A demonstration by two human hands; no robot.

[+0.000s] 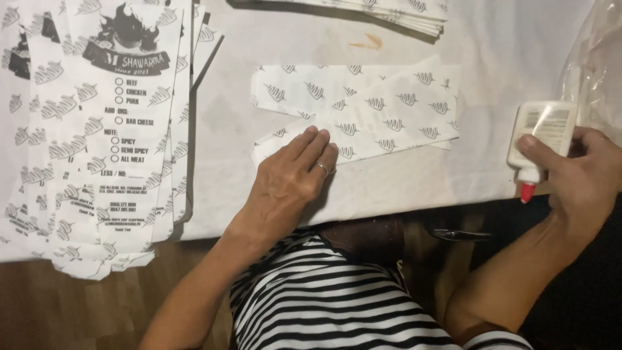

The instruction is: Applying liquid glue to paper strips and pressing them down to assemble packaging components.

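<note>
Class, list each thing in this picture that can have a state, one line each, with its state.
Left hand: flat, pressing the paper.
Right hand: gripping the glue bottle.
Glue bottle: red tip pointing down, capped or not unclear.
Paper: folded, lying flat on the table.
Stack: flat, fanned out at the table's left.
</note>
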